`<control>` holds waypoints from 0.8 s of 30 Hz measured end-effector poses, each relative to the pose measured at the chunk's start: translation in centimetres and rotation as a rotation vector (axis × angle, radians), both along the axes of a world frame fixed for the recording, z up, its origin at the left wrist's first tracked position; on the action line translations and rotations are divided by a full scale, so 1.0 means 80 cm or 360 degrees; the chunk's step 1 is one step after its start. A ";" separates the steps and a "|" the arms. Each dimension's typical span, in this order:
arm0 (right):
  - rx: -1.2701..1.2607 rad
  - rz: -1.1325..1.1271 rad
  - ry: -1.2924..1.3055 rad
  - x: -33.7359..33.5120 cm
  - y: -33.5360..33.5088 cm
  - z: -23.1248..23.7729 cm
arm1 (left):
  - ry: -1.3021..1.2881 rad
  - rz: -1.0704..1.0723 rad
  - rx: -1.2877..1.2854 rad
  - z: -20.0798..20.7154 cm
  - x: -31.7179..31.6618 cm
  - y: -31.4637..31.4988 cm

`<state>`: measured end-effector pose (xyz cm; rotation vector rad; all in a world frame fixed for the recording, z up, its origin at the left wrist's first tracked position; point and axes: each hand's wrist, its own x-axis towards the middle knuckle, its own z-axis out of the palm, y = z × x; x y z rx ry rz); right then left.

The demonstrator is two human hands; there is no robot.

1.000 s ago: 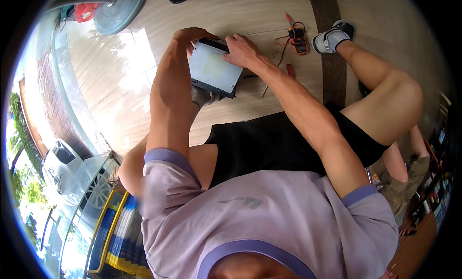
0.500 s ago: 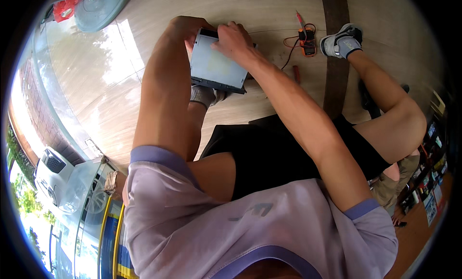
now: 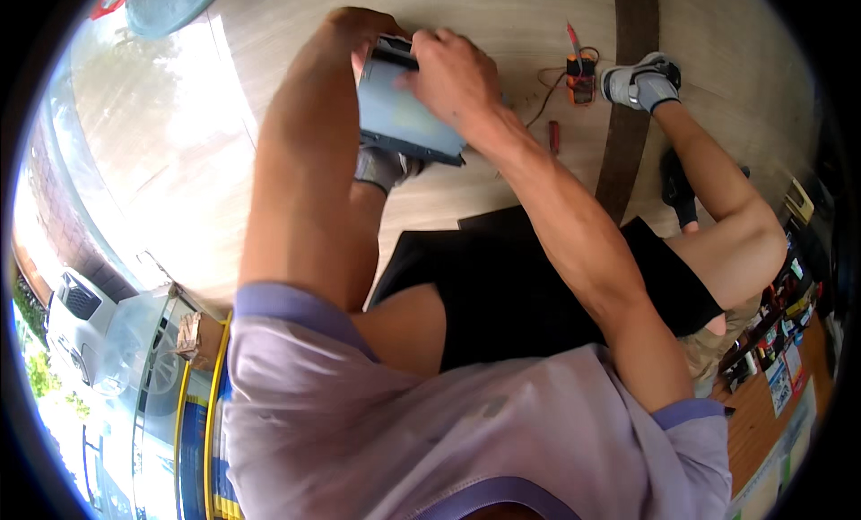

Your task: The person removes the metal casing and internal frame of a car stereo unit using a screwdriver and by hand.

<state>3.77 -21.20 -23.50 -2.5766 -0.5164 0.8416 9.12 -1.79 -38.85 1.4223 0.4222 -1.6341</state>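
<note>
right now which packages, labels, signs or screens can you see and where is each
Flat grey panel: held in both hands, left hand and right hand; rectangular, pale grey face, dark edge.
Orange and black meter: on the floor right of the panel, small, its face too small to tell.
Coloured packages: far right edge, small, blurred.

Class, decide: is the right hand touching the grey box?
Touching. The head view shows the right hand lying across the grey box's top face, fingers over its far edge.
</note>
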 end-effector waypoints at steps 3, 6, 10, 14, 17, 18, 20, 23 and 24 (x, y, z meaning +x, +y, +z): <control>0.0141 -0.0219 -0.0012 0.007 -0.035 -0.006 | 0.0162 0.0240 0.0022 0.015 0.004 -0.025; 0.0310 0.0072 0.0263 -0.006 -0.053 0.031 | -0.0220 -0.0066 0.0413 0.016 -0.002 -0.022; 0.0376 0.0271 0.0196 -0.032 -0.062 0.062 | -0.0064 0.0088 0.0274 -0.007 -0.014 0.003; 0.0394 0.0083 0.0270 -0.057 -0.077 0.062 | -0.0085 0.0216 0.0239 0.006 -0.032 0.008; 0.0591 0.0071 0.0158 -0.068 -0.088 0.069 | -0.0221 0.0547 0.0255 0.028 -0.060 0.032; 0.0601 0.0070 0.0149 -0.077 -0.094 0.070 | -0.0429 0.0716 0.0304 0.038 -0.068 0.032; 0.0566 0.0235 -0.0138 -0.103 -0.104 0.070 | -0.0524 0.0680 0.0354 0.059 -0.092 0.037; 0.0649 0.0305 -0.0336 -0.141 -0.115 0.067 | -0.0712 0.0961 0.0520 0.081 -0.138 0.045; 0.0719 0.0340 -0.0466 -0.148 -0.125 0.067 | -0.0720 0.1102 0.0575 0.090 -0.151 0.038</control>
